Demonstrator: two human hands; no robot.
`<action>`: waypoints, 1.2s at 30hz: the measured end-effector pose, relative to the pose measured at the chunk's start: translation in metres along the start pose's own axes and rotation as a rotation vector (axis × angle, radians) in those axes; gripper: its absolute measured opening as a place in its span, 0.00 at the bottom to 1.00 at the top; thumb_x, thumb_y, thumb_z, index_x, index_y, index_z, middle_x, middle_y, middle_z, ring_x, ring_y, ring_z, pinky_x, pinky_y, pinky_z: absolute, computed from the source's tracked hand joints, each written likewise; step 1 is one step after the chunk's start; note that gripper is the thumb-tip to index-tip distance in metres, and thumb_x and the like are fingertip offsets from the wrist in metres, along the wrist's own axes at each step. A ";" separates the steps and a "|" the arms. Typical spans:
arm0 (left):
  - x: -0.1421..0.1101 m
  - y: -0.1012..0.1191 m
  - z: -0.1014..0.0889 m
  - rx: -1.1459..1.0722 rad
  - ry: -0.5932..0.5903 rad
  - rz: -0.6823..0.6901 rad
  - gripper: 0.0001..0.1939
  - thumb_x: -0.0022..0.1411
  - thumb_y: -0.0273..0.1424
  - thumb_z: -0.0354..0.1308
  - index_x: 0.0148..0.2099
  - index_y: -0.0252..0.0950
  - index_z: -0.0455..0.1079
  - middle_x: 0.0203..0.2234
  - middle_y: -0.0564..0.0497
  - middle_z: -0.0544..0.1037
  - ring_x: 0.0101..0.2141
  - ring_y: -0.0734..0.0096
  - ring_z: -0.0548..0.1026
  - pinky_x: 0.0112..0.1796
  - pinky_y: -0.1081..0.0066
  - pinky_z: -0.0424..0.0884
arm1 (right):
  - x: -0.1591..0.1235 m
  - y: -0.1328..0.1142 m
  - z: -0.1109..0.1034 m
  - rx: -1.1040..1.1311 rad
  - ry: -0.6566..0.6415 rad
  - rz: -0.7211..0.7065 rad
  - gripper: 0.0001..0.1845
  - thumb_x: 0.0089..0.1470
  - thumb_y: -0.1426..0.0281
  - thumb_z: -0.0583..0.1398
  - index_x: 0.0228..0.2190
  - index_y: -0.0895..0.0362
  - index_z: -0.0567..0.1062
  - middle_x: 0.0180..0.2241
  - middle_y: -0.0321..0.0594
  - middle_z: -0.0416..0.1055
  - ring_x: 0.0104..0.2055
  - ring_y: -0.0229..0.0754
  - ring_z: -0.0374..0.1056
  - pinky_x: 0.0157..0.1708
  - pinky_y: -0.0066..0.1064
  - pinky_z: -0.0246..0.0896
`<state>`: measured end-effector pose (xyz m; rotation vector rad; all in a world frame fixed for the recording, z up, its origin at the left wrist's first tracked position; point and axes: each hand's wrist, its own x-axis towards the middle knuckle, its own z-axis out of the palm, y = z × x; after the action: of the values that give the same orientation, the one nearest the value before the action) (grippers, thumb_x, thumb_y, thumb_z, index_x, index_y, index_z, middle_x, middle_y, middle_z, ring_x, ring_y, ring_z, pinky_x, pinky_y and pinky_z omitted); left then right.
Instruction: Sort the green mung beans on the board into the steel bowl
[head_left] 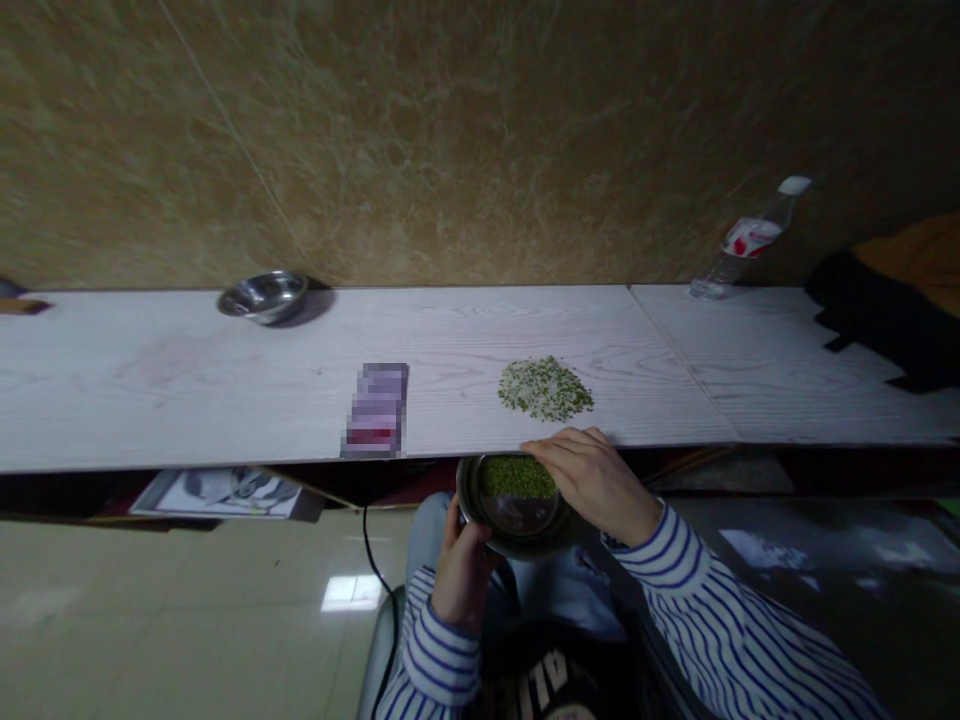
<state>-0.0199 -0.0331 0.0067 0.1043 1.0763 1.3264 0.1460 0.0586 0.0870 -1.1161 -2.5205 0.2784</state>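
My left hand grips the rim of a metal bowl from the left, with the thumb over the edge. The bowl is just below the table's front edge, above my lap, and green beans, which look like mung beans, lie in its far part. My right hand is at the table edge over the bowl's right side, fingers stretched out to the left and close together; nothing shows in them. Just beyond it, a loose flat pile of green beans mixed with white grains lies on the table.
A second metal bowl stands near the wall, left of a pixelated flat rectangular item. At the right stand a clear bottle with a white cap and a black and orange cloth item. An open compartment with papers is under the tabletop.
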 end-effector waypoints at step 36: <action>0.014 -0.018 0.005 0.113 0.094 -0.051 0.35 0.46 0.29 0.58 0.60 0.42 0.61 0.42 0.46 0.76 0.36 0.61 0.74 0.30 0.67 0.70 | -0.037 0.078 -0.005 0.324 0.434 0.484 0.19 0.57 0.61 0.56 0.47 0.55 0.74 0.38 0.45 0.79 0.41 0.48 0.75 0.42 0.40 0.70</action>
<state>-0.0050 -0.0251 -0.0092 0.0989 1.2267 1.2348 0.2233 0.0830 0.0570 -1.4498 -1.7373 0.4886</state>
